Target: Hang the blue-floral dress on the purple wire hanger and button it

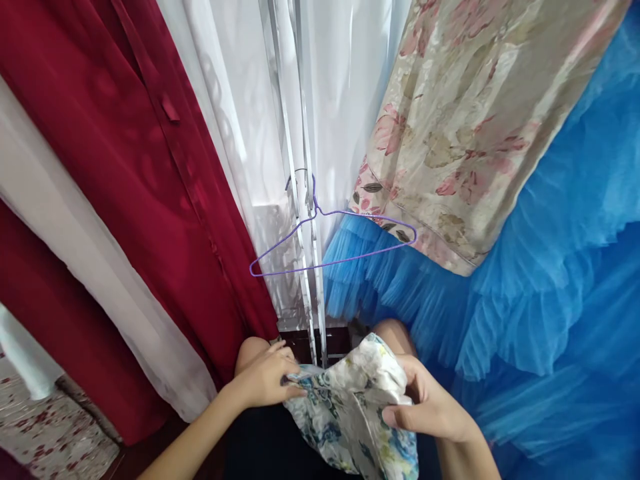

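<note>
Across my lap lies a white garment with a blue, green and yellow floral print [350, 413], bunched in folds. My left hand [270, 377] pinches its upper left edge between thumb and fingers. On the other side, my right hand [425, 400] grips the cloth, thumb on top and fingers partly hidden behind it. Beyond my hands, a bare purple wire hanger [333, 260] hangs by its hook from a silvery metal stand [305, 200].
Dark red drapes [165, 200] and white cloth [230, 100] hang on the left and behind the stand. A cream floral garment [450, 133] hangs at upper right, over ruffled blue tulle [530, 313]. Printed fabric [45, 413] shows at lower left.
</note>
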Tool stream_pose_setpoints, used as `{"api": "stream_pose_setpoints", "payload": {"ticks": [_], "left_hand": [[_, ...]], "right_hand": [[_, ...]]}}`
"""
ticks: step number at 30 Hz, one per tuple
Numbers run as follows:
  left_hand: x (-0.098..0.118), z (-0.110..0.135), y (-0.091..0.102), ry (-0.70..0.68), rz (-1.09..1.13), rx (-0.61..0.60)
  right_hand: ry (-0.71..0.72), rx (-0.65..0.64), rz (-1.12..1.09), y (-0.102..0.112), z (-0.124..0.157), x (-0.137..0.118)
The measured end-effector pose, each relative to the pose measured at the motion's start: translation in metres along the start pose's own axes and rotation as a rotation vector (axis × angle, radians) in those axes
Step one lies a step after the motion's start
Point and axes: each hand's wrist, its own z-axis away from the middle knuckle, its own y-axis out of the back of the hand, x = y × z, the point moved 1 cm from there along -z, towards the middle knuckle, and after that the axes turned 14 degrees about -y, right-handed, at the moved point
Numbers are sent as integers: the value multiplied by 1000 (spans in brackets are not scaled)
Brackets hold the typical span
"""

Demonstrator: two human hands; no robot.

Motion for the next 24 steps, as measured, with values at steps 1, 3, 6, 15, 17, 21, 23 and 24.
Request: {"api": "stream_pose_setpoints", "payload": {"ticks": [1, 3, 6, 15, 17, 21, 23, 24], "left_hand": [[-12, 11, 8, 51, -47, 3], [-35, 31, 30, 157, -132, 31], [-58, 53, 73, 233, -219, 141], [-80, 24, 171, 180, -252, 500], [-86, 11, 180, 196, -253, 551], [-97, -3, 185, 182, -282, 523], [-99, -3, 184, 164, -283, 470], [-99, -2, 183, 156, -277, 437]], "right_hand": [[-4, 12, 40, 2, -3, -7], [-11, 59, 135, 7, -14, -22], [58, 208, 336, 21, -39, -46], [279, 750, 959, 96, -127, -88], [212, 720, 1033, 98, -134, -88], [178, 758, 1086, 88, -127, -83], [152, 788, 1118, 83, -121, -83], [134, 791, 1135, 81, -118, -84]]}}
